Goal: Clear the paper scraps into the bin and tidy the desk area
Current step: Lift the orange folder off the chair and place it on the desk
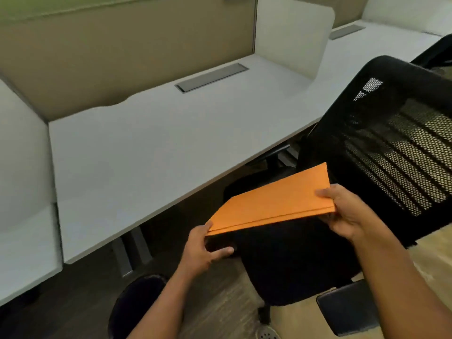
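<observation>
I hold an orange folder flat in the air with both hands, above the black seat of an office chair. My left hand grips its near left corner. My right hand grips its right edge, thumb on top. A dark round bin stands on the floor under my left forearm, partly hidden by it. The white desk stretches ahead and to the left, with no paper scraps visible on it.
The chair's black mesh backrest rises at the right, close to the desk edge. A grey cable flap sits at the desk's back. White side dividers and a tan partition bound the desk. A chair armrest is at lower right.
</observation>
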The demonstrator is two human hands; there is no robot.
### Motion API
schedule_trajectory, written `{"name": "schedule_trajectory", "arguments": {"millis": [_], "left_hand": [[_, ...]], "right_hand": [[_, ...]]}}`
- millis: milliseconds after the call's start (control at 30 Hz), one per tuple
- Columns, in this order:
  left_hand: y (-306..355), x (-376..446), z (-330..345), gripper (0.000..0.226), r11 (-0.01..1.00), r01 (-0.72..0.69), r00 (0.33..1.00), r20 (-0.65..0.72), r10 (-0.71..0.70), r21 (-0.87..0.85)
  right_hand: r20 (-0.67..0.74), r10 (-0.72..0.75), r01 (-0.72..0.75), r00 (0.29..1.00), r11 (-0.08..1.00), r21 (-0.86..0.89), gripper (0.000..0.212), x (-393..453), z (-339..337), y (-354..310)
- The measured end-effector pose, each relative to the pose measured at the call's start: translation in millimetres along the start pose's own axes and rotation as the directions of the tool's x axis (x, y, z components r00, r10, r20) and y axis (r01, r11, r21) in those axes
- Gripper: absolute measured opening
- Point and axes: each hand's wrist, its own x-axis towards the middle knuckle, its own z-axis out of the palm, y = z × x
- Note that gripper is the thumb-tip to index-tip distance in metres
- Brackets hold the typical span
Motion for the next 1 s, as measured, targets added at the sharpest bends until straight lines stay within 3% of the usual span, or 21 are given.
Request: {"name": "schedule_trajectory", "arguments": {"millis": [67,167,367,433,500,600,733,833,900,1000], "left_hand": [[3,-12,-18,0.074,0.981,-0.094,0.985,-0.127,0.116,0.167],[17,-26,-45,0.039,0.909,-0.234,0.909,-0.254,0.330,0.346],[49,-44,-95,0.029,0.885,-0.375,0.837,-0.309,0.451,0.278],[54,-49,-111,0.021,0.916,-0.367,0.836,-0.376,0.400,0.159],[58,-52,-125,0.017,0.960,-0.277,0.863,-0.432,0.263,0.032],[58,-57,-144,0.015,0.952,-0.143,0.915,-0.402,0.022,-0.272],[49,-65,-164,0.019,0.758,-0.038,0.961,-0.233,-0.151,-0.651],[39,-67,-177,0.020,0.642,0.016,0.960,-0.169,-0.225,-0.767],[31,-66,-186,0.021,0.571,0.034,0.955,-0.142,-0.260,-0.820],[24,-63,-200,0.022,0.479,0.041,0.950,-0.114,-0.291,-0.877]], "right_hand": [[0.029,-0.018,0.016,0.999,0.997,0.072,0.014,-23,30,-21],[0.106,-0.072,0.060,0.992,0.992,0.107,0.018,-53,81,-44],[0.233,-0.143,0.120,0.962,0.987,0.109,0.013,-91,180,-61],[0.274,-0.163,0.141,0.948,0.985,0.099,0.027,-97,207,-62],[0.351,-0.167,0.159,0.921,0.986,0.049,0.044,-100,228,-58],[0.396,-0.183,0.257,0.900,0.956,-0.144,0.047,-98,244,-43],[0.174,-0.406,0.441,0.897,0.801,-0.404,0.021,-80,239,-6],[0.112,-0.528,0.477,0.842,0.629,-0.614,0.035,-67,223,27],[0.130,-0.497,0.444,0.858,0.592,-0.673,0.048,-57,212,49],[0.120,-0.376,0.354,0.919,0.650,-0.673,0.052,-49,203,72]]}}
